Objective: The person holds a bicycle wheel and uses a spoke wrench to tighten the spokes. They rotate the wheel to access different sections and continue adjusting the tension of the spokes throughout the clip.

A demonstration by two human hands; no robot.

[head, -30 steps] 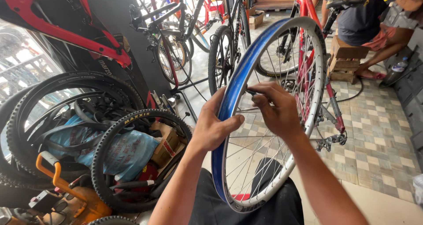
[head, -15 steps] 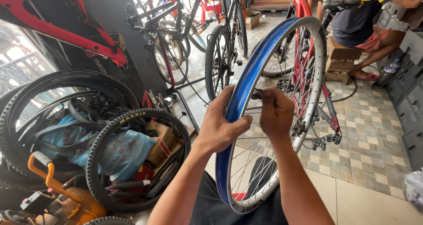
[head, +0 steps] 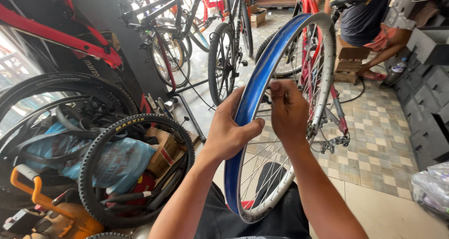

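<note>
My left hand (head: 232, 135) grips the bare bicycle wheel rim (head: 255, 94), blue rim tape seated, while my right hand (head: 288, 111) pinches near the spokes (head: 262, 161); no tire mounted yet.

Head-worn camera looks down and forward, close over both hands at a blue wheel rim (head: 252, 103), workshop floor (head: 374, 140) beyond.

Lower right of the frame, the tiled floor (head: 374, 145) lies open. At left, stacked tyres (head: 135, 173) crowd close; parked bicycles (head: 229, 47) block the upper middle.
</note>
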